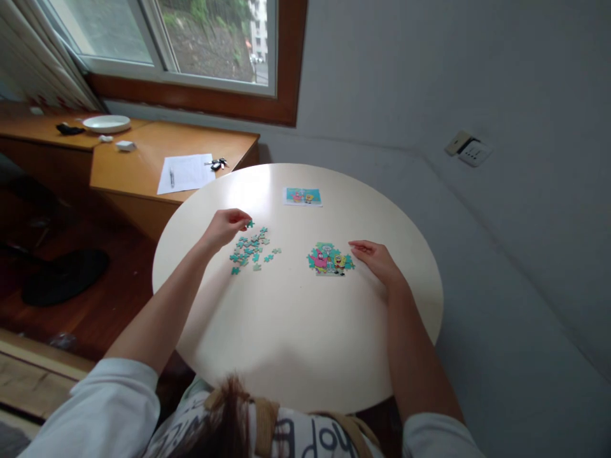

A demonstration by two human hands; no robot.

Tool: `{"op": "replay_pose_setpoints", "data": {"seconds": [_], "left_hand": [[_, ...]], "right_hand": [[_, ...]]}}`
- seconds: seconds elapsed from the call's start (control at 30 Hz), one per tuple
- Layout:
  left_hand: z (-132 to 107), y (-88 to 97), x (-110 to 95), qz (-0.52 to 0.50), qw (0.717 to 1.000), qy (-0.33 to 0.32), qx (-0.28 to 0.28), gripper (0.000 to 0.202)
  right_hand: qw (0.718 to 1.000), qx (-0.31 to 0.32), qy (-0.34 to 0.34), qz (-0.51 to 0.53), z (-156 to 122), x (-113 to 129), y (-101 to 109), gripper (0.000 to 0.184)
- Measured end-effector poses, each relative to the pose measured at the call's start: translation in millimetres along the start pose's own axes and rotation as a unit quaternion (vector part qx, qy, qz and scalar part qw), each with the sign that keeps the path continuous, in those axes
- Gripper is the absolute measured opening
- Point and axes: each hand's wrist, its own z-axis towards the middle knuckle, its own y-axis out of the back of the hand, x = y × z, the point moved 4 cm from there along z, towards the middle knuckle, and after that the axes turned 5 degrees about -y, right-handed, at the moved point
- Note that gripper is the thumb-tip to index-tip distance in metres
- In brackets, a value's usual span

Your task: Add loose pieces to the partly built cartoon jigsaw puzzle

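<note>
At the far edge of the loose jigsaw pieces (245,250), my left hand (226,228) is closed in a pinch on a small teal jigsaw piece (251,224). The loose pieces are mostly teal and lie in a scattered heap. To the right of them lies a partly joined jigsaw puzzle (329,259) with a pink, a grey-green and a yellow cartoon figure and an uneven teal border. My right hand (376,259) rests beside its right edge, fingers stretched out and holding nothing that I can see. A small reference picture (303,196) of the same figures lies farther back.
All of this lies on a round white table (286,337). Behind it to the left, a wooden desk (143,143) bears a paper sheet (186,173) with a pen, keys (218,163) and a white plate (106,123). A wall (501,254) runs along the right.
</note>
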Motion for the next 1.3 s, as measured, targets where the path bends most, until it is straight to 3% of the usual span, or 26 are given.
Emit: {"op": "replay_pose_setpoints", "data": {"seconds": [0.1, 0.27, 0.43, 0.6, 0.83, 1.3], "left_hand": [[-4.5, 20.4, 19.4, 0.002, 0.999, 0.049, 0.003, 0.005], [-25.5, 30.3, 44.8, -0.008, 0.995, 0.100, -0.004, 0.006], [-28.4, 34.8, 48.8, 0.002, 0.998, 0.062, -0.009, 0.002], [-23.3, 40.9, 56.1, 0.090, 0.996, 0.026, -0.010, 0.005], [-24.3, 39.7, 59.5, 0.227, 0.973, -0.015, 0.042, 0.024], [-24.3, 38.2, 62.5, 0.239, 0.969, -0.021, 0.063, 0.025]], "right_hand": [[1.000, -0.011, -0.010, 0.010, -0.7, -0.6, 1.4, 0.042], [0.999, -0.026, -0.015, 0.014, -3.2, 1.4, 2.8, 0.041], [0.998, -0.047, -0.034, 0.020, -7.1, 4.2, 4.2, 0.040], [0.998, -0.055, -0.032, 0.024, -7.9, 4.0, 5.4, 0.039], [0.997, -0.061, -0.044, 0.020, -9.2, 4.3, 6.3, 0.035], [0.997, -0.063, -0.043, 0.026, -8.9, 5.3, 6.1, 0.033]]}}
